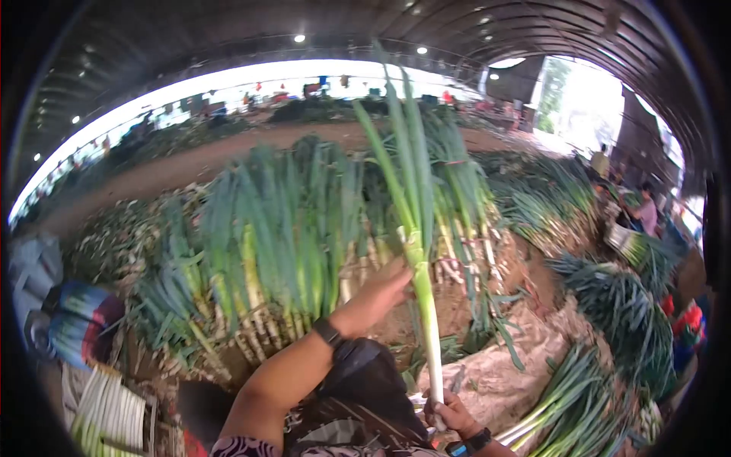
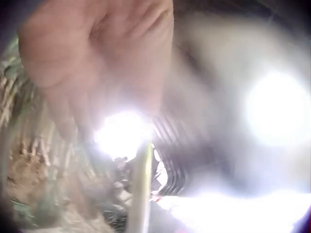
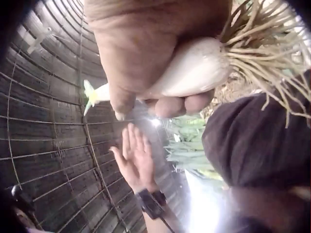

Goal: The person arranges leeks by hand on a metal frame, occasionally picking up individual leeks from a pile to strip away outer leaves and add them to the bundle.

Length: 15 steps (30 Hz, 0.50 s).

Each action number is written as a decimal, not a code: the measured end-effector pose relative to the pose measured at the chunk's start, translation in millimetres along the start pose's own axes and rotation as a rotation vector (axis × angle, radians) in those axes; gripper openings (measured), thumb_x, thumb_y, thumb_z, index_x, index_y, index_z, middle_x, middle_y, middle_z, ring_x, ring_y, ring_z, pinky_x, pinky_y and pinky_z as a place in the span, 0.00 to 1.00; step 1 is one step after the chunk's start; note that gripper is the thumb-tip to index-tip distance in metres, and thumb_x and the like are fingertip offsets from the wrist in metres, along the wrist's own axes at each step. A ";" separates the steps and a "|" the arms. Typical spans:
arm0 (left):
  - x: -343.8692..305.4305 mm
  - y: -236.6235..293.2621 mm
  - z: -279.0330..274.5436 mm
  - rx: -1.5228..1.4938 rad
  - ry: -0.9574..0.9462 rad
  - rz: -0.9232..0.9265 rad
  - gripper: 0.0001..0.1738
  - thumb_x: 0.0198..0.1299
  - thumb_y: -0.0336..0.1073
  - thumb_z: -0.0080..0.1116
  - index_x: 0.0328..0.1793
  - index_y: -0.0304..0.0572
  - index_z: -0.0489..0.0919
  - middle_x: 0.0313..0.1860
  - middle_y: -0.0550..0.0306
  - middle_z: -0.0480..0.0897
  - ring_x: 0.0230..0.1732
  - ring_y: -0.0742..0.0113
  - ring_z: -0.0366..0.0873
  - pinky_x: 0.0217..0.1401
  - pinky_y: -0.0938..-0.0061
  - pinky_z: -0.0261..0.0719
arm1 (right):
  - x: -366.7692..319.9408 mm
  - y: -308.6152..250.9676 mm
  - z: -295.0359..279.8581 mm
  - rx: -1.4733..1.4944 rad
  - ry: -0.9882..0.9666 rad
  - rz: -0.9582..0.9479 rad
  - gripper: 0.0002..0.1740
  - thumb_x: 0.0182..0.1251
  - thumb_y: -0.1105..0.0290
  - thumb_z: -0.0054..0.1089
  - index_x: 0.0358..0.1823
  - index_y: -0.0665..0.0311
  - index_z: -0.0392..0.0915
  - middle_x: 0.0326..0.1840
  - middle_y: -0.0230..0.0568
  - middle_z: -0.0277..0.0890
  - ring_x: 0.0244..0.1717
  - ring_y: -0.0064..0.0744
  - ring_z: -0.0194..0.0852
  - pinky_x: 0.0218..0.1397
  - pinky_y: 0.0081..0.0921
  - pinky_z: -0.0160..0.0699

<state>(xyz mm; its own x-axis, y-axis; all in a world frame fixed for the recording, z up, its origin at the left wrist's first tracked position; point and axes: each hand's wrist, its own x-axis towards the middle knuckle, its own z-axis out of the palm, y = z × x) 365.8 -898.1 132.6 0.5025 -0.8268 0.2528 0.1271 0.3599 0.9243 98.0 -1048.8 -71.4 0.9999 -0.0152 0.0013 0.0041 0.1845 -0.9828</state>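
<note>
A long leek [image 1: 428, 312] stands nearly upright in front of me, green leaves spread at the top and white shank below. My right hand [image 1: 454, 415] grips it low down, fingers and thumb curled round the white base. In the right wrist view stringy roots [image 3: 265, 58] stick out past that hand. My left hand [image 1: 381, 293] is beside the upper shank, overlapping its edge in the head view. Seen from the right wrist, the left palm [image 3: 138, 162] faces the camera with fingers straight and nothing held. The left wrist view is blurred, with the pale shank [image 2: 141, 194] below the hand.
Bunches of leeks [image 1: 282, 236] stand in a row ahead. More lie in piles [image 1: 617, 305] at the right and on a tan sheet [image 1: 525, 343]. Trimmed white stalks [image 1: 110, 411] are stacked at lower left. Another person [image 1: 647, 212] is at the far right.
</note>
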 end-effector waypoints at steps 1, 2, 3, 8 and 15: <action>-4.5 5.3 -15.0 -0.069 -0.008 0.027 0.24 0.75 0.41 0.44 0.71 0.36 0.64 0.66 0.51 0.73 0.67 0.62 0.72 0.69 0.64 0.71 | 2.1 -5.0 0.4 0.027 -0.044 0.089 0.22 0.72 0.62 0.56 0.61 0.65 0.67 0.30 0.37 0.75 0.27 0.26 0.74 0.30 0.25 0.75; -8.6 9.4 -28.0 -0.139 -0.022 0.054 0.24 0.75 0.40 0.46 0.72 0.37 0.64 0.65 0.50 0.74 0.64 0.61 0.73 0.68 0.63 0.72 | 8.6 -11.7 -1.2 -0.093 -0.053 0.111 0.17 0.73 0.66 0.55 0.58 0.65 0.72 0.37 0.30 0.77 0.35 0.20 0.76 0.38 0.20 0.77; -15.5 11.0 -36.9 -0.213 -0.041 0.081 0.24 0.74 0.40 0.47 0.72 0.39 0.64 0.63 0.50 0.74 0.62 0.60 0.75 0.68 0.62 0.73 | 16.9 -24.0 6.4 -0.176 -0.038 0.065 0.18 0.73 0.66 0.55 0.60 0.65 0.71 0.37 0.31 0.77 0.35 0.21 0.77 0.38 0.21 0.78; -55.6 13.1 -65.3 -0.167 0.176 0.225 0.18 0.73 0.37 0.48 0.65 0.37 0.70 0.61 0.49 0.77 0.60 0.55 0.78 0.63 0.58 0.78 | 97.1 -71.8 25.8 -0.862 0.030 -0.194 0.18 0.73 0.63 0.55 0.57 0.67 0.70 0.27 0.48 0.76 0.28 0.36 0.80 0.32 0.31 0.76; -91.7 41.5 -96.2 -0.286 0.361 0.357 0.16 0.73 0.36 0.49 0.63 0.39 0.72 0.60 0.46 0.77 0.62 0.54 0.75 0.70 0.55 0.72 | 180.7 -100.5 54.9 -0.919 -0.058 -0.329 0.19 0.73 0.60 0.54 0.58 0.64 0.71 0.29 0.52 0.77 0.32 0.51 0.80 0.37 0.44 0.75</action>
<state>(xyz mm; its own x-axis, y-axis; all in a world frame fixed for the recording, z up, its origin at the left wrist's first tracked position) 407.3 -765.8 120.2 0.8098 -0.4511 0.3750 0.0967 0.7332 0.6731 279.1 -1016.2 37.8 0.9502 0.1236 0.2860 0.2941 -0.6588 -0.6925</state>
